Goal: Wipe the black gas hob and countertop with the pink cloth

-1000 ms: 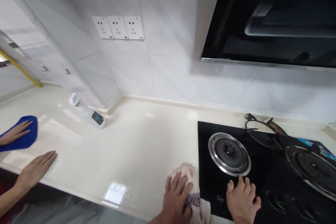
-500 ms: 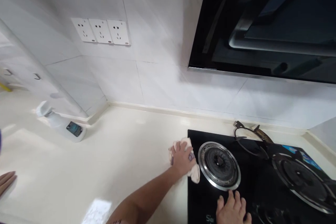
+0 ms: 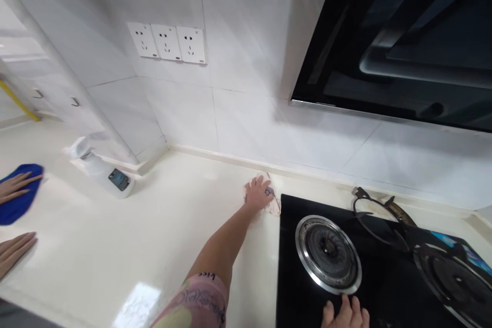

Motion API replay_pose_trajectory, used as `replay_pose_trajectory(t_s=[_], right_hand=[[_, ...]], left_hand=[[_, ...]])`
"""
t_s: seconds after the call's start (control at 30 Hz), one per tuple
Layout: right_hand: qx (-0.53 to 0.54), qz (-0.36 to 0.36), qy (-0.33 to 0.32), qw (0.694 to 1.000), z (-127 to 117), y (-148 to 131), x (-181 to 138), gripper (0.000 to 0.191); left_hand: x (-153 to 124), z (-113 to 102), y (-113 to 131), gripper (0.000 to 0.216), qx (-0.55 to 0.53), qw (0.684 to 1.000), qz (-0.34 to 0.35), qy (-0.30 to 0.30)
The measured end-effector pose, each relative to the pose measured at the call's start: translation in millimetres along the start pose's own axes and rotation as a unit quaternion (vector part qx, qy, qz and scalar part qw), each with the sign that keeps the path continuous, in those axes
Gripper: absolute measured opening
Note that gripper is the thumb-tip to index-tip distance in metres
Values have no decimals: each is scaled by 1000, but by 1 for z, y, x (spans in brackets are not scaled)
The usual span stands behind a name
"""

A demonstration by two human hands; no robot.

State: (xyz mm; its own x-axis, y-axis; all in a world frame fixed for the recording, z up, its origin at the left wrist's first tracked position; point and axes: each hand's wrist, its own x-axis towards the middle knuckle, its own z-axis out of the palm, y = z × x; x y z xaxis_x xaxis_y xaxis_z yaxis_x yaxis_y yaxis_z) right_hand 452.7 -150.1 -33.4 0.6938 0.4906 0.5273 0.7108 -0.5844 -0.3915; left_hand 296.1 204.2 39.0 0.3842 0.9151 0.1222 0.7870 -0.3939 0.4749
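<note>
Pale cloth [image 3: 273, 207] lies mostly hidden under the left hand [image 3: 257, 195], fingers [image 3: 260, 183] spread over it.

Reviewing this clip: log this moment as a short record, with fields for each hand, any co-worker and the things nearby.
left hand: on a crumpled pale cloth on the cream countertop
right hand: fingers spread on the black glass gas hob
co-worker: one hand on a blue cloth, other hand on the countertop
nearby: spray bottle, steel-ringed burner, wall sockets, range hood
</note>
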Motion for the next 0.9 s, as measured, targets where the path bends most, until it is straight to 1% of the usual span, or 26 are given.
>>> replay_pose_trajectory(t_s=[0.07, 0.13, 0.2, 0.27, 0.3, 0.33, 0.37, 0.43, 0.5, 0.57, 0.63, 0.67, 0.73, 0.77, 0.83, 0.9], right_hand=[[-9, -9, -31, 999, -4, 1, -2, 66], [-20, -9, -54, 998, -8, 1, -4, 64], [-27, -2, -64, 998, -10, -2, -5, 60], [-32, 9, -57, 998, -12, -6, -5, 58], [-32, 11, -53, 998, -14, -9, -5, 58], [-31, 10, -50, 998, -15, -11, -4, 58], [-31, 8, -50, 998, -17, -13, -4, 59], [-34, 4, -58, 998, -21, -15, -4, 59], [-41, 2, -76, 996, -25, -15, -3, 60], [-49, 3, -96, 994, -27, -13, -2, 61], [-55, 8, -106, 993, -26, -10, -2, 60], [-57, 11, -110, 992, -25, -8, -2, 60], [-58, 14, -123, 991, -23, -2, -1, 60], [-57, 15, -131, 990, -21, 1, -1, 61], [-55, 17, -143, 988, -19, 6, 1, 61], [-55, 20, -148, 987, -17, 10, 2, 61]], left_hand=[[-17, -3, -1, 62, 4, 1000, -26, 7], [-48, -1, 7, 61, 6, 999, -30, 8], [-91, 4, 20, 58, 6, 1000, -13, 4], [-141, 10, 31, 57, 2, 1000, 15, -9], [-168, 12, 34, 58, -3, 999, 34, -17], [-195, 13, 34, 58, -14, 998, 62, -12], [-222, 13, 32, 58, -20, 996, 85, -6], [-273, 7, 20, 58, -26, 990, 139, -19], [-316, -7, 2, 61, -20, 982, 181, -47], [-349, -25, -21, 65, -7, 980, 186, -74], [-367, -45, -45, 70, 13, 986, 144, -81], [-371, -53, -57, 73, 27, 991, 106, -73], [-368, -68, -76, 80, 56, 997, 10, -43], [-361, -73, -83, 85, 68, 996, -44, -24], [-339, -81, -90, 91, 84, 986, -145, 10], [-309, -83, -88, 91, 87, 972, -219, 22]])
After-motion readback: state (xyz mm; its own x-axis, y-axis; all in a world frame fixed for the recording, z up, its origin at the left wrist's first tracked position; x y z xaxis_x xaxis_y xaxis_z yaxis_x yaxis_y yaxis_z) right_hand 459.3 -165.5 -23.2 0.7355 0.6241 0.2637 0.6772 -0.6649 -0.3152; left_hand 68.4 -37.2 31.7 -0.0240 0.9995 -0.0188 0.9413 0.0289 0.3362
